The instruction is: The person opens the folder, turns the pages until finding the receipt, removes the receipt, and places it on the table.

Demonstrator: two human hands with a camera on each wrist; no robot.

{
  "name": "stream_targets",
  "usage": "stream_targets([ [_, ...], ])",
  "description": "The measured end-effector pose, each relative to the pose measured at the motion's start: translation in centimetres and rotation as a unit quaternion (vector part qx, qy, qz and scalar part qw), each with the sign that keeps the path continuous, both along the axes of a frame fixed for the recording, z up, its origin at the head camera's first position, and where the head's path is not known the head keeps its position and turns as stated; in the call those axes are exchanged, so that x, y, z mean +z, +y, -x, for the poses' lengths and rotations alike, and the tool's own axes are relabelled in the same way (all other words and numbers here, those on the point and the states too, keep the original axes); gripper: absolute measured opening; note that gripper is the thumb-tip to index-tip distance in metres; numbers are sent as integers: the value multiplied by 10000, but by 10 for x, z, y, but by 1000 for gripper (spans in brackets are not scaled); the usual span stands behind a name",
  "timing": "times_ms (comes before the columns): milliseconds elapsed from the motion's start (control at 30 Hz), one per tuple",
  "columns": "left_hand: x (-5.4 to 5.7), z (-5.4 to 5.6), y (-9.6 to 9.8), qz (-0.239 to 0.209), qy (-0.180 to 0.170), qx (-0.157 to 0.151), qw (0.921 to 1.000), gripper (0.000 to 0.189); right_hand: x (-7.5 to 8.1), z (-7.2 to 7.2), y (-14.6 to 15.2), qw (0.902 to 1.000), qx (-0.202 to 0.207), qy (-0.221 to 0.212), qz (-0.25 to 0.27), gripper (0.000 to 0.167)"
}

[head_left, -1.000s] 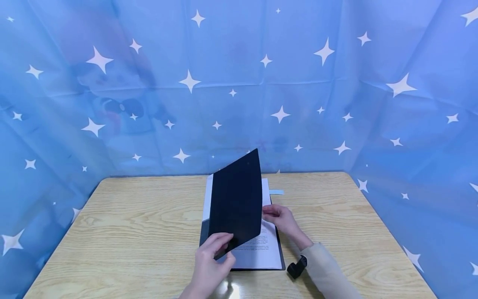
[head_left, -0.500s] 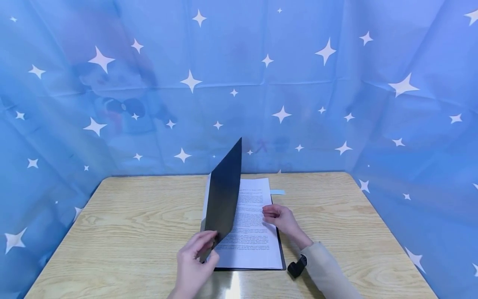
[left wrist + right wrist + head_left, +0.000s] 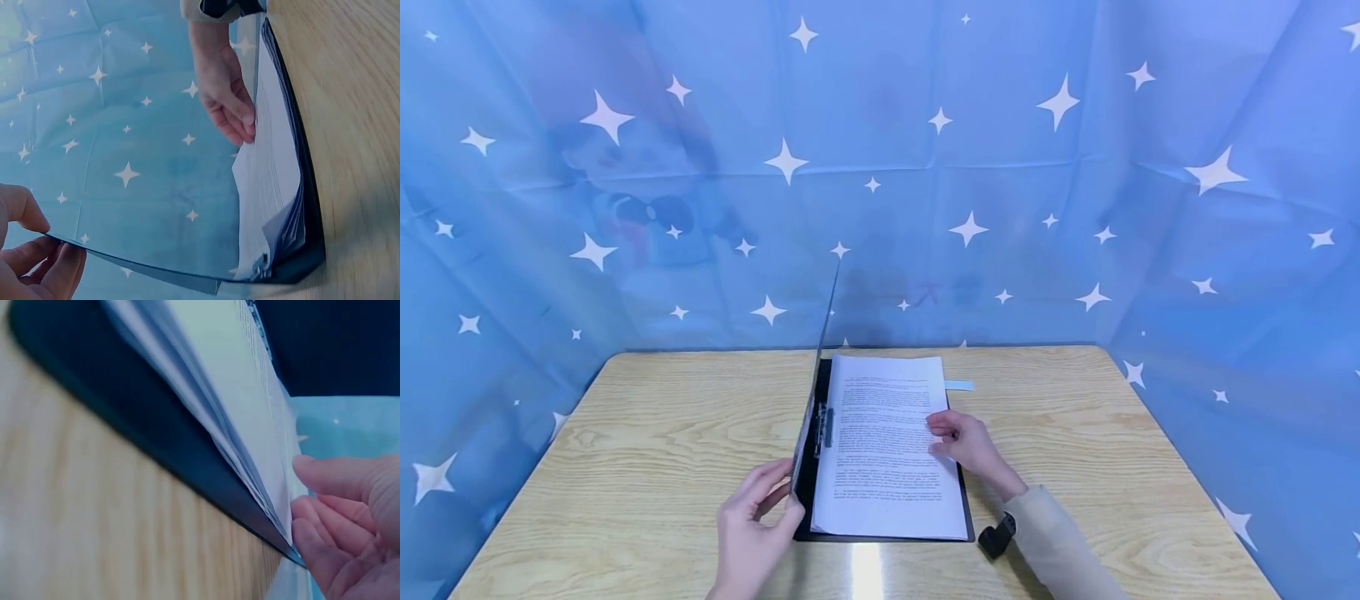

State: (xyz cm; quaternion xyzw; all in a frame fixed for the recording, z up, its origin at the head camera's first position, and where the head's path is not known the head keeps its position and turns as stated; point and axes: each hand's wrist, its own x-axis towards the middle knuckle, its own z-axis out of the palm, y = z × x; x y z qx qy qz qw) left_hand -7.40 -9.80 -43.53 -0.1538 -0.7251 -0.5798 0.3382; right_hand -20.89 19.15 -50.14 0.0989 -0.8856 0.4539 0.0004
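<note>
left hand point(image 3: 751, 523) pinches folder cover point(image 3: 337, 350), near upright; right hand point(image 3: 964, 443) relaxed at edge of papers point(image 3: 880, 442), no grip seen. likely opening step; next probably calls for laying cover flat.

I can make out only one sign with any confidence: a faint purplish-red mark point(image 3: 927, 293) low on the blue backdrop point(image 3: 865, 100), shaped like the character 大, though it is too pale for me to be certain. More dim marks beside it are beyond my reading. The top sheet point(image 3: 883, 467) before me carries several paragraphs of small dark print, set in rows across the page; the type is too tiny for me to read a single word. From my left wrist the same page appears at a steep slant, its print reduced to thin grey lines that I cannot read either.
</note>
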Motion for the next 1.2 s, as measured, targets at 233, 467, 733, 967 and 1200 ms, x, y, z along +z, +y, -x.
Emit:
stream_targets([
  [233,0,-1,-13,-72,-94,430,9990,38,0,-1,0,9999,57,70,-135,38],
  [467,-1,-3,-25,-108,-261,613,9977,37,1,-4,0,9995,160,151,-207,40],
  [733,-1,-6,-35,-262,-558,869,9943,28,1,-3,0,9990,246,171,-339,40],
  [967,-2,-8,-43,-487,-993,1208,9865,26,3,-4,-1,9989,201,179,-385,41],
  [1200,-5,-10,-54,-725,-1504,1558,9736,20,5,-6,-1,9989,175,122,-413,40],
])
